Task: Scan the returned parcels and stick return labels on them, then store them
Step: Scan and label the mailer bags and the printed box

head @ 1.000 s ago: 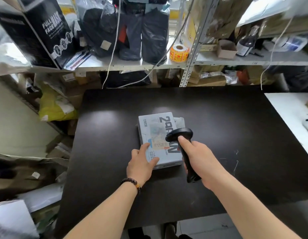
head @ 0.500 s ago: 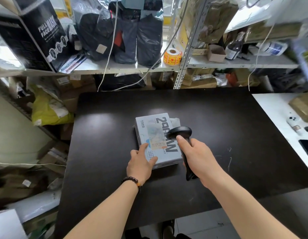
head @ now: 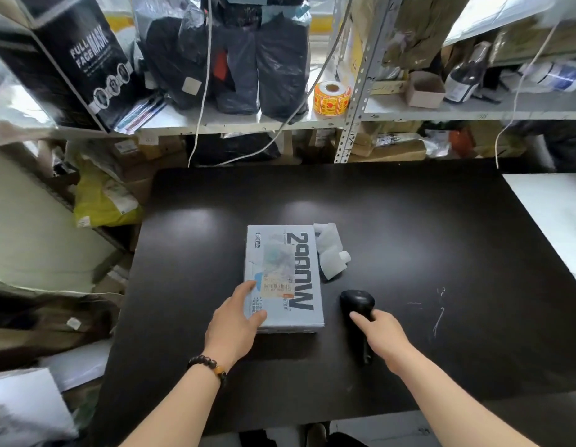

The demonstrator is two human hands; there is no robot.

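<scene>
A wide matte black table point(head: 409, 221) with a smooth, faintly glossy top fills the middle of the view; behind it stands a grey metal shelving rack point(head: 353, 91) with perforated uprights, its boards crowded with goods; on its left end leans a tall black cardboard carton point(head: 70, 69) printed in white "FULL FACE MASK" above a row of small round pictures; beside it stand crinkled black plastic bags point(head: 280, 59).

The task's thing, a flat rectangular parcel of pale blue-grey cardboard point(head: 304, 279), lies on the table near its front, slightly left of centre; large dark print across its top, seen turned, looks like "2900W"; the smaller lines are too fine to read.

The left hand point(head: 233, 321) rests on the parcel's near left corner, thumb and forefinger loosely spread on the top face, not clenched; the other fingers are hidden.

The right hand point(head: 381, 333), just right of the parcel, is wrapped around the handle of a black plastic handheld scanner point(head: 357, 303), forefinger stretched toward its rounded head; whether the scanner touches the table I cannot tell.

A crumpled piece of white foam wrap point(head: 330, 253) touches the parcel's far right edge; a roll of yellow-and-red stickers point(head: 332, 98) sits on the shelf; a pale shipping label point(head: 278, 287) with a barcode is stuck on the parcel by the left forefinger; a dark beaded bracelet point(head: 207, 366) circles the left wrist.
</scene>
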